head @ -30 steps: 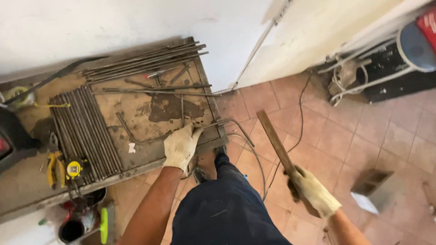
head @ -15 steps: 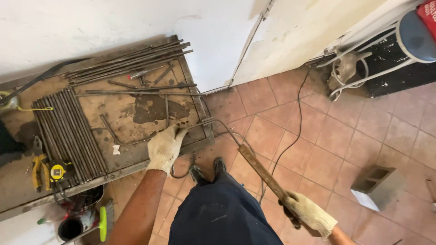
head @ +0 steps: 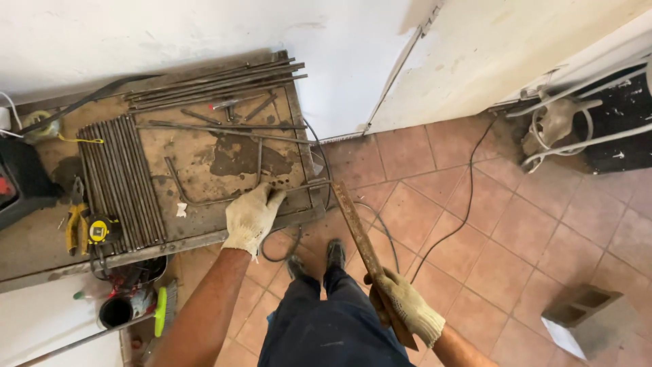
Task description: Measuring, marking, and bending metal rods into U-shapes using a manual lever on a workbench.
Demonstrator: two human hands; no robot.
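Right hand [head: 407, 309], gloved, grip clenched around the lower end of a rusty flat bar [head: 363, 251]; the bar runs up and away from the body, its far end at the desk's [head: 204, 238] near right corner, over the tiled floor [head: 502, 231]. Can't tell if that tip touches the desk edge or just hangs by it. Left hand [head: 252, 217], also gloved, lies flat on the desk's front edge, fingers curled over a thin bent rod [head: 204, 198]; whether that grip is closed on the rod or only pressing it down, I cannot tell. Bar looks like solid steel: stiff, no sag along its length, probably heavy for one hand when held at the end, so it will lever hard on the wrist. Rust gives the glove good bite, not slippery; edges likely sharp, gloves help. Better hold would be nearer mid-length, or two hands. Bent rod is thin, springy, light. Around it: a row of straight rods [head: 122, 180] laid side by side, more long rods [head: 217, 85] at the wall side, a tape measure [head: 98, 230], pliers [head: 73, 228]. A cable [head: 448, 231] snakes across the floor near the feet.
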